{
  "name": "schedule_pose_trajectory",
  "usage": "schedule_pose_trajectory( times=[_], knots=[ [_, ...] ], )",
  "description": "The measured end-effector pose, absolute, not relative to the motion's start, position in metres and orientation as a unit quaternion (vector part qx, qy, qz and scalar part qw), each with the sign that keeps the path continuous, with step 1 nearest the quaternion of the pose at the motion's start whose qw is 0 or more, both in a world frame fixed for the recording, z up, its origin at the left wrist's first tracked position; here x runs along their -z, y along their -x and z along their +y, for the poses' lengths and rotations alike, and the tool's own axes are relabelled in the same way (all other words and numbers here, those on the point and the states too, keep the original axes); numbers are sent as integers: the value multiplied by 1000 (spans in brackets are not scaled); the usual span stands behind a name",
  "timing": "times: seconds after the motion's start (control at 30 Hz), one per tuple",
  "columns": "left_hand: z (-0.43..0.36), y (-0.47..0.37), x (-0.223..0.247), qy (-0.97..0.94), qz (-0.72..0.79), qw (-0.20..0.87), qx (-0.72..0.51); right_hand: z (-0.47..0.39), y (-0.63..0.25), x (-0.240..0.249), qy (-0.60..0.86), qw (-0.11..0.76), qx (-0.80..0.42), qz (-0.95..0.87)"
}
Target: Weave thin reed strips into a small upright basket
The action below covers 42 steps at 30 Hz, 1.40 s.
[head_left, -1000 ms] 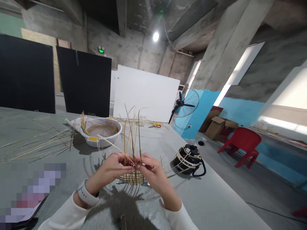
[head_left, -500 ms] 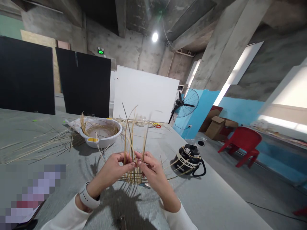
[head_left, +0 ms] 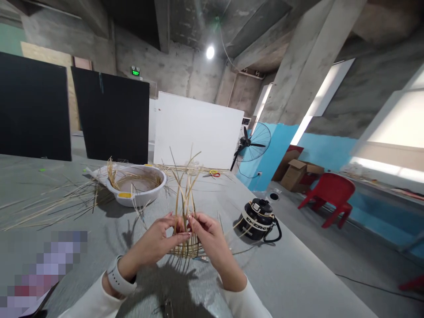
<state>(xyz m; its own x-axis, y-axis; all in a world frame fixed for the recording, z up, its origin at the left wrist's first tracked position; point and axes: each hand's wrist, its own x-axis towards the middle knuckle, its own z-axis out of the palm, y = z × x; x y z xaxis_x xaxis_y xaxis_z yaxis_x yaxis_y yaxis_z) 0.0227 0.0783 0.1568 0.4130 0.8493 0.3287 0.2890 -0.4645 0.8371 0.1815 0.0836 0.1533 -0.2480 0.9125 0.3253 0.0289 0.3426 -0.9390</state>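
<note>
A small woven basket (head_left: 186, 251) of thin cane strips sits on the grey table before me, its tall loose strips (head_left: 185, 198) rising and crossing above the rim. My left hand (head_left: 167, 234) pinches strips at the basket's left side. From the right, my right hand (head_left: 203, 227) grips strips with thumb and forefinger, close beside the left fingertips. Both hands partly cover the weave, so exactly which strips each one holds is hidden.
A white basin (head_left: 139, 194) holding coiled strips stands at the back left, with loose strips (head_left: 59, 203) left of it. A black jug (head_left: 258, 221) is to the right. Scissors (head_left: 213, 174) lie at the back. A blurred-out object (head_left: 49, 269) is at the near left.
The upright strips have drawn closer together and now cross above the basket. My fingers have shifted slightly on them, and the whole view has moved a little.
</note>
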Motion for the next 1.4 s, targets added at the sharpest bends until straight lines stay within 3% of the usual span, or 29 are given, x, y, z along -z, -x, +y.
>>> schedule_pose_trajectory(
  times=[0.73,1.03,1.2,1.4],
  knots=[
    [77,-37,-143,-659,383,400,-508,78,-181,-153,389,551,-389,-628],
    [81,-31,-143,-682,375,426,-461,77,-179,-153,404,558,-356,-631],
    [88,-29,-142,-657,374,431,-493,77,-183,-157,411,544,-402,-611],
    [92,-28,-140,-612,375,474,-510,77,-191,-163,415,500,-348,-676]
  ],
)
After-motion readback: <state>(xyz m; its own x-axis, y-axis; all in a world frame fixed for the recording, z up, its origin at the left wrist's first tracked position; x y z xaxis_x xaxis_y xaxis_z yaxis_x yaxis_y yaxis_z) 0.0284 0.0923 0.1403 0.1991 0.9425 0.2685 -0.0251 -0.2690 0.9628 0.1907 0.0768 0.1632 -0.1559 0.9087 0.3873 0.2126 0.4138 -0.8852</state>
